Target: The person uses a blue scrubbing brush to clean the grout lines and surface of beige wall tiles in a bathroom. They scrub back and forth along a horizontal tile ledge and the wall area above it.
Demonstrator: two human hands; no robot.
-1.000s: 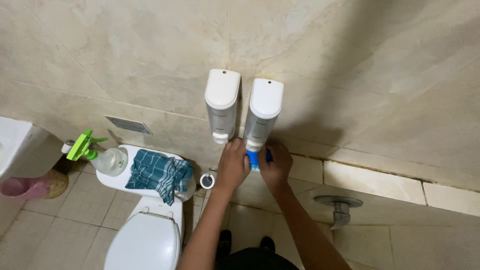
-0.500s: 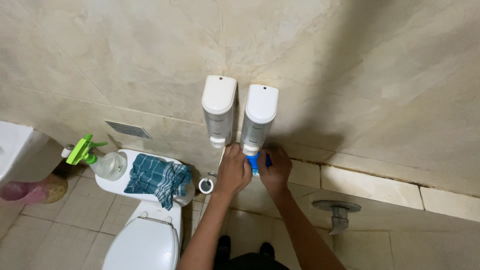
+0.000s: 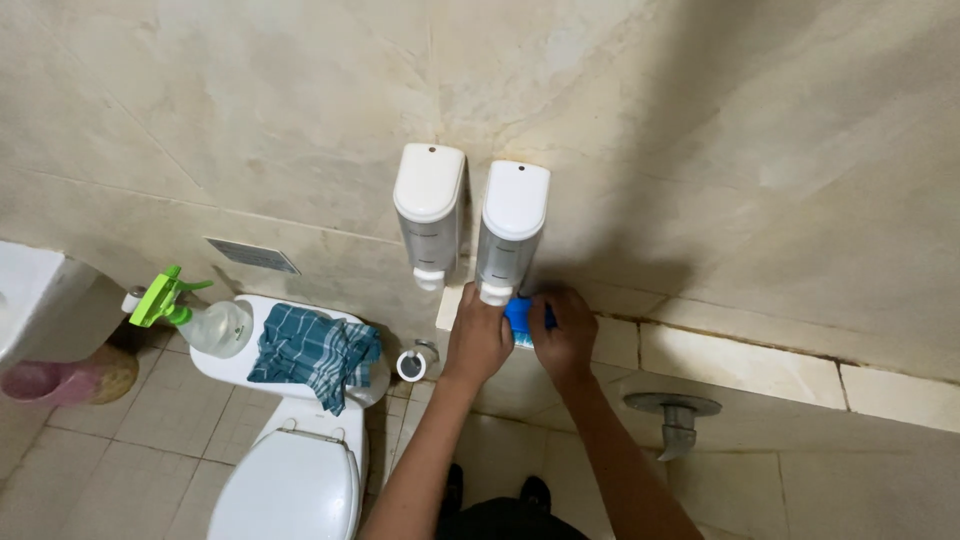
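Observation:
Two white wall-mounted soap dispensers hang side by side, the left dispenser (image 3: 428,215) and the right dispenser (image 3: 511,228). My left hand (image 3: 478,338) is cupped under the right dispenser's nozzle with its fingers curled; whether it holds anything is hidden. My right hand (image 3: 563,335) is closed on a blue sponge (image 3: 519,318) and presses it against the pale tile ledge (image 3: 620,340) just right of that nozzle.
A white toilet (image 3: 290,480) stands at lower left. On its tank lie a blue checked cloth (image 3: 315,352) and a spray bottle with a green trigger (image 3: 195,318). A white basin (image 3: 40,300) and a pink tub (image 3: 45,380) are far left. A metal valve (image 3: 675,415) juts from the wall.
The view has shifted slightly, so the dispensers sit a little higher and further left. Both hands stay under the right dispenser, with the blue sponge between them.

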